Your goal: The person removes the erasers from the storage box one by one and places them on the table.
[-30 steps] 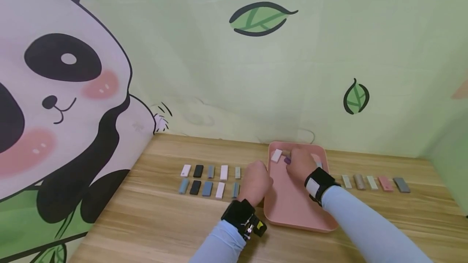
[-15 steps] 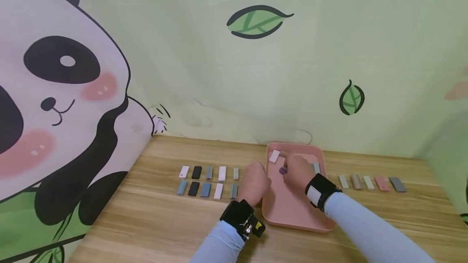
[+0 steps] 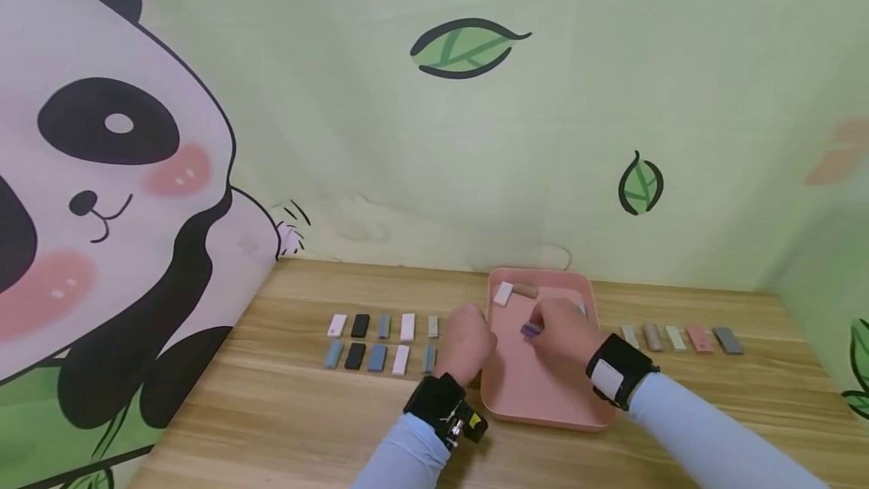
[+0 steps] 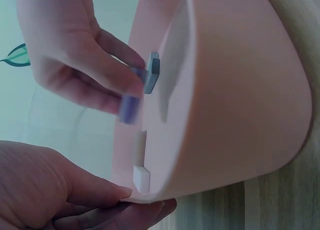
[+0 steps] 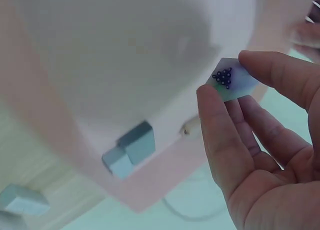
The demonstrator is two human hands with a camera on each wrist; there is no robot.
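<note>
1. Your right hand (image 3: 560, 330) pinches a small purple rectangular tile with a dot pattern (image 5: 229, 78) between thumb and fingertips, just above the floor of the pink plastic tray (image 3: 536, 398).
2. Your left hand (image 3: 465, 342) grips the tray's left rim, fingers curled.
3. A white tile (image 3: 503, 293) lies in the tray's far corner.
4. Rows of coloured tiles (image 3: 380, 338) sit on the wooden surface (image 3: 271, 413).

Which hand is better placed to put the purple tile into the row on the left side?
Probably the right hand: it already pinches the purple tile over the pink tray. The left hand grips the tray's edge.
</note>
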